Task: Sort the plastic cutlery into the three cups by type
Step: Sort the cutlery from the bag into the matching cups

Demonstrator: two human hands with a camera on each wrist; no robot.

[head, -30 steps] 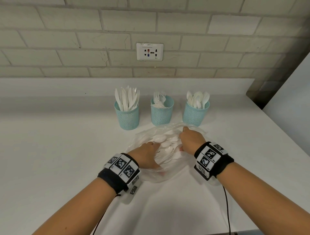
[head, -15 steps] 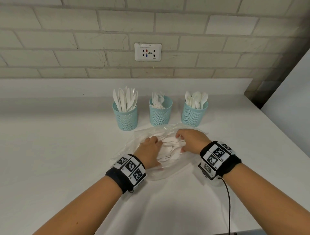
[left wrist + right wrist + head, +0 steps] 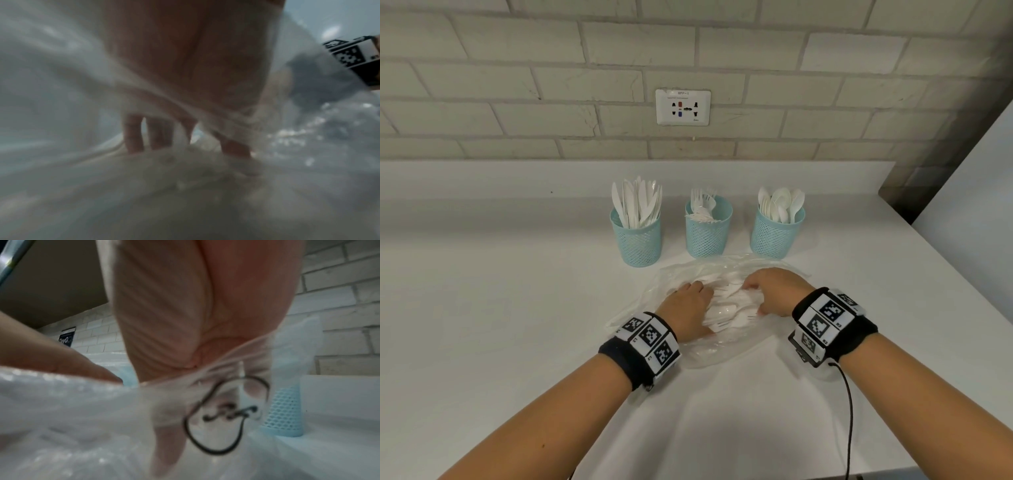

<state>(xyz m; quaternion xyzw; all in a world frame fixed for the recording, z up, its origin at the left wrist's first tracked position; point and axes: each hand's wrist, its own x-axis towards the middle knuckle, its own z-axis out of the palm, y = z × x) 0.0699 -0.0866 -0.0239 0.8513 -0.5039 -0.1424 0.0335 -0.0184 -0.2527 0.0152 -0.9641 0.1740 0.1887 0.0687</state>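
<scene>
Three teal mesh cups stand in a row at the back: the knife cup (image 3: 637, 240), the fork cup (image 3: 708, 233) and the spoon cup (image 3: 776, 236). In front of them lies a clear plastic bag (image 3: 722, 349) holding a pile of white cutlery (image 3: 729, 308). My left hand (image 3: 688, 308) reaches into the bag from the left, its fingertips buried in the pile (image 3: 164, 170). My right hand (image 3: 774, 291) curls over the pile from the right, thumb low, gripping cutlery. Bag film (image 3: 82, 410) drapes over the right hand's fingers (image 3: 168, 443), with a teal cup (image 3: 283, 412) behind.
The white counter (image 3: 517, 308) runs to a raised ledge and a brick wall with a socket (image 3: 683, 107). A white panel (image 3: 979, 205) closes the right side. A black cable (image 3: 850, 411) hangs from my right wristband.
Both hands have drawn closer together over the pile. The left hand moved forward into the bag and the right hand pulled back a little, curling onto the cutlery.
</scene>
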